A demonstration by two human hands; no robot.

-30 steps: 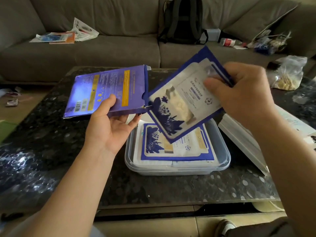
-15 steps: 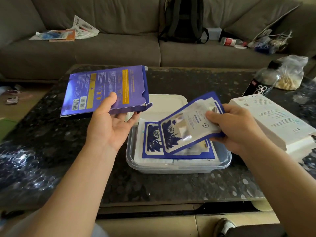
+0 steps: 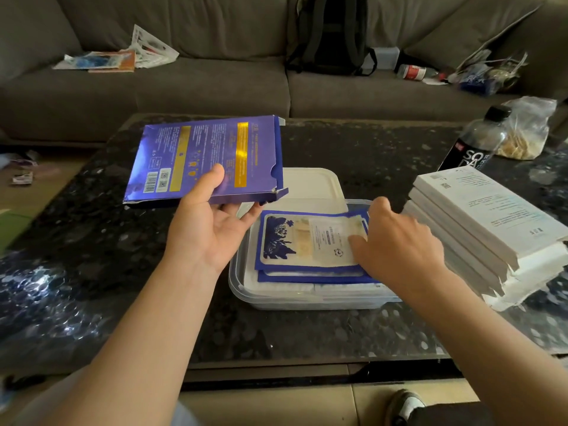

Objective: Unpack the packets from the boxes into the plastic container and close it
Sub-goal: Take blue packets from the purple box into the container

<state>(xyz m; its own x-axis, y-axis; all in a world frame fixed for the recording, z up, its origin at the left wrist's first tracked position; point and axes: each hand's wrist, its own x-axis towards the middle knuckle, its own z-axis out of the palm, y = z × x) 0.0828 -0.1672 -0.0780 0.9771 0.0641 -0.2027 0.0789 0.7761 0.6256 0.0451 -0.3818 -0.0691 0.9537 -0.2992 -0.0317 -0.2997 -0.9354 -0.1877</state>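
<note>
My left hand [image 3: 209, 229] grips a flat purple box [image 3: 212, 158] with its right end open, held above the table left of the clear plastic container [image 3: 246, 290]. Blue-and-white packets [image 3: 307, 241] lie stacked inside the container. My right hand [image 3: 396, 244] rests on the right end of the top packet, thumb laid on its face; whether the fingers still pinch its edge I cannot tell. The container's white lid [image 3: 310, 186] lies flat just behind it.
A stack of white boxes [image 3: 491, 229] sits right of the container. Behind the stack stand a dark soda bottle [image 3: 473, 142] and a clear plastic bag [image 3: 528, 127]. The dark speckled table [image 3: 92, 241] faces a grey sofa [image 3: 215, 81] with a backpack [image 3: 332, 32].
My right hand pulled the packet away from the purple box, brought it down and laid it flat on the stack in the container. The left hand kept the box nearly still.
</note>
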